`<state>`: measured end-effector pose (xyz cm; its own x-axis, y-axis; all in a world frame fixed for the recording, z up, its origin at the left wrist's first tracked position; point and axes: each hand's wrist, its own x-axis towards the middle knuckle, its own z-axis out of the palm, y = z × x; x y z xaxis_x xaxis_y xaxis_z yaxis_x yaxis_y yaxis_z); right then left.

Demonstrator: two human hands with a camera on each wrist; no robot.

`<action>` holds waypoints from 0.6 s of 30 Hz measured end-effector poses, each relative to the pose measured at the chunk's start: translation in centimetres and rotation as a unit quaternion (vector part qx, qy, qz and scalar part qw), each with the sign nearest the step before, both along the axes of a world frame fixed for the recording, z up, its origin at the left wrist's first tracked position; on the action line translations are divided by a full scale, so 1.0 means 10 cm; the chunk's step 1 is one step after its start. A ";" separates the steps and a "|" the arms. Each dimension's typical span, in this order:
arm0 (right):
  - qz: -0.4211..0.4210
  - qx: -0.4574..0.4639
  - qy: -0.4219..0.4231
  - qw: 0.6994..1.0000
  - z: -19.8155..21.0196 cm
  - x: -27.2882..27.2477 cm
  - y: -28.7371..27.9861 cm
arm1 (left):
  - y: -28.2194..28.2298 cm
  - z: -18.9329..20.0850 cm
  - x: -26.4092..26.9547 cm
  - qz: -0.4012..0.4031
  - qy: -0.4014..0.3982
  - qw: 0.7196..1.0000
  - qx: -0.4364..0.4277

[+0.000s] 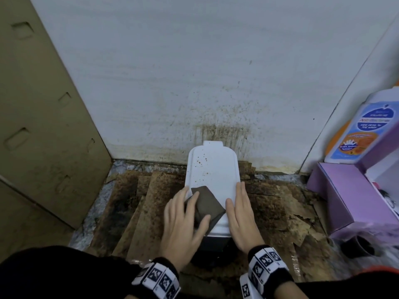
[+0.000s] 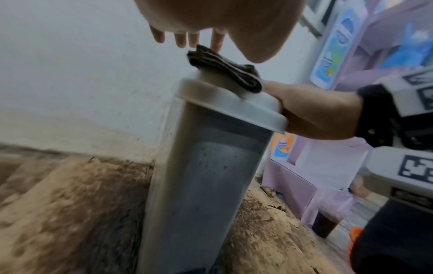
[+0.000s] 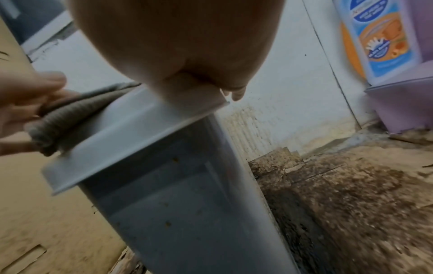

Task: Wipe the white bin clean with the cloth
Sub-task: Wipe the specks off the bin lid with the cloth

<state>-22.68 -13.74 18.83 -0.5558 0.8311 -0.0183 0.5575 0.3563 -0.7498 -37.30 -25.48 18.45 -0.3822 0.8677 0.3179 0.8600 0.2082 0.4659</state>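
The white bin (image 1: 212, 169) stands against the wall, and its lid carries brown spots toward the far end. A folded dark brown cloth (image 1: 208, 209) lies on the near left part of the lid. My left hand (image 1: 181, 219) rests on the cloth, its straight index finger and thumb lying across it while the other fingers reach past the lid's left edge. My right hand (image 1: 239, 212) lies flat along the lid's right edge, thumb on top. The left wrist view shows the cloth (image 2: 229, 74) on the lid under my left hand (image 2: 211, 14). The bin's grey side (image 3: 187, 204) is speckled.
An olive cabinet (image 1: 43, 126) closes the left side. Stained cardboard sheets (image 1: 138, 212) cover the floor around the bin, and the white wall (image 1: 194, 83) behind is spattered. At the right are a purple box (image 1: 345, 197), a blue-and-orange labelled bottle (image 1: 362, 130) and a dark cup (image 1: 362, 247).
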 end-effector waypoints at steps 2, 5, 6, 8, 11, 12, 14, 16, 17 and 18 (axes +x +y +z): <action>0.000 -0.003 0.018 1.000 -0.03 -0.01 0.00 | 0.09 0.01 0.11 -0.012 0.030 0.999 -0.029; 0.003 -0.006 0.026 1.000 -0.05 -0.01 0.00 | 0.22 0.06 0.30 0.016 0.059 0.993 -0.105; 0.005 -0.006 0.026 1.000 -0.05 -0.01 0.00 | 0.25 0.09 0.34 0.031 0.068 0.989 -0.126; 0.007 -0.007 0.028 1.000 -0.06 0.00 0.00 | 0.28 0.11 0.38 0.046 0.089 0.983 -0.152; 0.005 -0.010 0.030 1.000 -0.10 0.00 0.02 | 0.29 0.13 0.36 0.043 0.098 0.979 -0.175; 0.004 -0.008 0.031 0.999 -0.11 0.00 0.02 | 0.31 0.13 0.34 0.039 0.098 0.979 -0.177; 0.004 -0.003 0.032 0.999 -0.13 -0.01 0.03 | 0.36 0.10 0.26 0.024 0.095 0.979 -0.180; 0.005 -0.004 0.033 0.999 -0.12 -0.01 0.02 | 0.45 0.06 0.15 0.010 0.094 0.978 -0.185; 0.007 -0.005 0.034 0.999 -0.12 0.00 0.02 | 0.49 0.05 0.09 0.003 0.095 0.978 -0.184; 0.008 -0.006 0.033 0.999 -0.11 0.00 0.02 | 0.54 0.05 0.03 -0.004 0.095 0.978 -0.183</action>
<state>-22.66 -13.52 17.69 -0.5699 0.8217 0.0088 0.5015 0.3562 -0.7885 -36.96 -20.09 18.99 -0.3394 0.9393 0.0493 0.9260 0.3245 0.1928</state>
